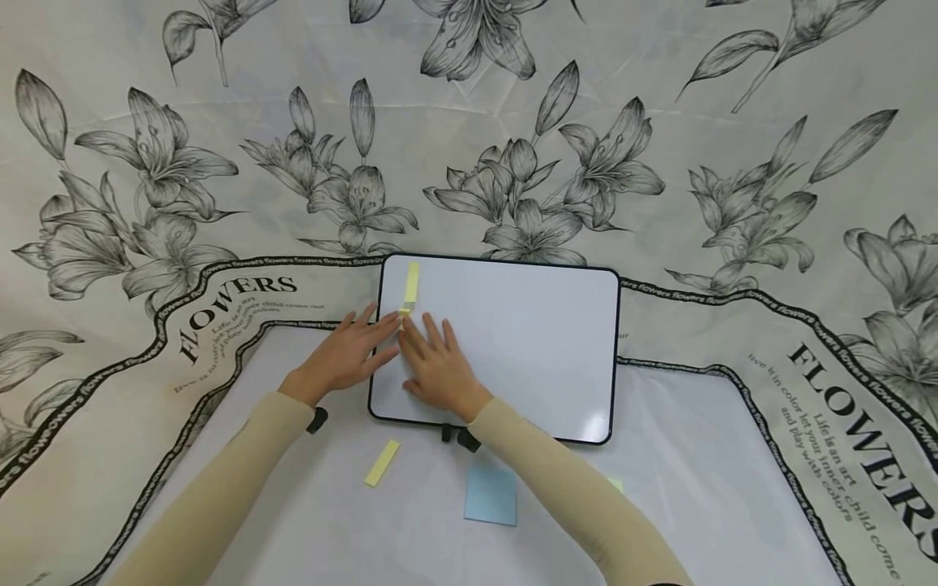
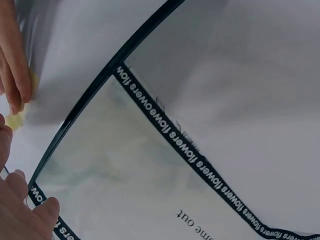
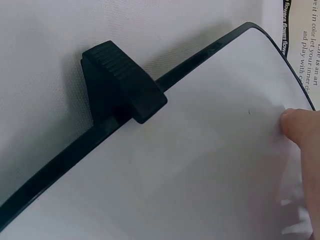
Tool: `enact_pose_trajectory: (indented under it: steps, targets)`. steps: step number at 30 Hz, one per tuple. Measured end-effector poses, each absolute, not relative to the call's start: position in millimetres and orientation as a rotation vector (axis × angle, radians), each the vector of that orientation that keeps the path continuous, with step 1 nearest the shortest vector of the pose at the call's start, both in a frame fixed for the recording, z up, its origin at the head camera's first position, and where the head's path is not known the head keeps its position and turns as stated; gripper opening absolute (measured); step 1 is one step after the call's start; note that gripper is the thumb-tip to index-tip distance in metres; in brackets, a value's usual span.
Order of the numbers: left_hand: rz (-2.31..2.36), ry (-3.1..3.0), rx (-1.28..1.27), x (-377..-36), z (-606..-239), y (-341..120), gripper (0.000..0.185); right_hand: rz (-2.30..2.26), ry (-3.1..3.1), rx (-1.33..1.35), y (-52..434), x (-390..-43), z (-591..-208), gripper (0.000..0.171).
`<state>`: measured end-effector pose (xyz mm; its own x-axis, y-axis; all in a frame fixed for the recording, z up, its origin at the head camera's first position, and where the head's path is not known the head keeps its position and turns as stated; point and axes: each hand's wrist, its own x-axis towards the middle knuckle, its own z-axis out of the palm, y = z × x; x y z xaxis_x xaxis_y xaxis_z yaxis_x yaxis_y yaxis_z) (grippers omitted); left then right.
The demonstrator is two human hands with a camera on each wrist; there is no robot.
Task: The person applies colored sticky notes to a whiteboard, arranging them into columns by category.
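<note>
Grip: left hand (image 1: pixel 344 356) and right hand (image 1: pixel 437 366) lie flat with fingers extended, fingertips meeting on the lower end of yellow strip (image 1: pixel 409 289).
Near: blue note (image 1: pixel 490 494) and loose yellow strip (image 1: pixel 383 462) on cloth (image 1: pixel 733 488).
Middle: whiteboard (image 1: pixel 528 342) under both hands.
Far: yellow strip stuck near whiteboard's upper-left corner.

Tablecloth (image 1: pixel 659 98): off-white, printed with grey-black lilies and a black band of white lettering. Whiteboard (image 1: pixel 528 342): white face, black frame; black clip (image 3: pixel 120 82) on its edge. Strip on board (image 1: pixel 411 285): pale yellow. Loose strip (image 1: pixel 383 463): pale yellow. Sticky note (image 1: pixel 490 495): light blue. Sleeves (image 1: pixel 220 496): beige.
</note>
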<state>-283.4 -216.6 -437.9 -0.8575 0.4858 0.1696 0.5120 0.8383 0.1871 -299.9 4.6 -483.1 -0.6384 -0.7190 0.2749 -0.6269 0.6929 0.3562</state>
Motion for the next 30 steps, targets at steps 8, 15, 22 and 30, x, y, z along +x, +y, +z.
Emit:
enact_pose_trajectory:
  steps: [8,15,22,30]
  targets:
    - [-0.322,-2.912,-0.784,-297,-436,-212,0.062,-0.330,-2.547,1.059,3,-297,-482,0.092]
    - [-0.345,-2.963,-0.771,-301,-436,-209,0.062,-0.344,-2.545,1.058,3,-299,-485,0.093]
    - [-0.347,-2.986,-0.773,-300,-436,-209,0.063,-0.326,-2.475,1.083,5,-298,-483,0.092]
    - [-0.324,-2.970,-0.776,-306,-436,-206,0.061,-0.321,-2.456,1.084,9,-296,-480,0.089]
